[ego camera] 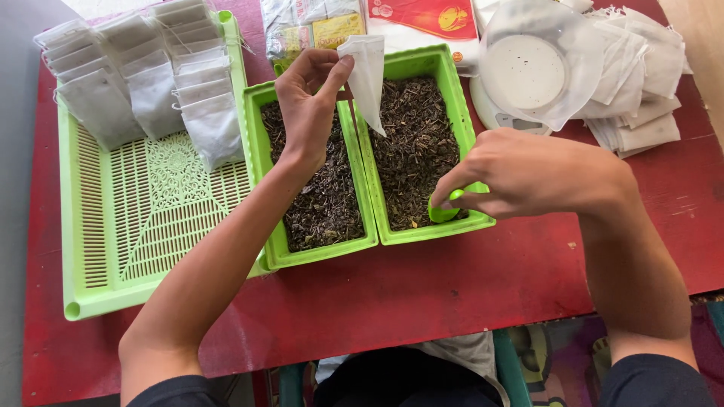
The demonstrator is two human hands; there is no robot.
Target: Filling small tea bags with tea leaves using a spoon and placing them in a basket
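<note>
Two tea trays, one bag in hand

Left hand (pixel 309 105) pinched one empty white bag (pixel 367 75) at 12 o'clock over two green trays (pixel 392 235) of loose tea; right hand (pixel 528 173) gripped one green scoop (pixel 445 209) at 3 o'clock; one slatted tray (pixel 151 218) at 9 o'clock

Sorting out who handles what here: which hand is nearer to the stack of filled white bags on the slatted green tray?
Left. The left hand holds an empty white bag just right of the filled bags; the right hand, gripping a green scoop, is farther right over the loose tea.
</note>
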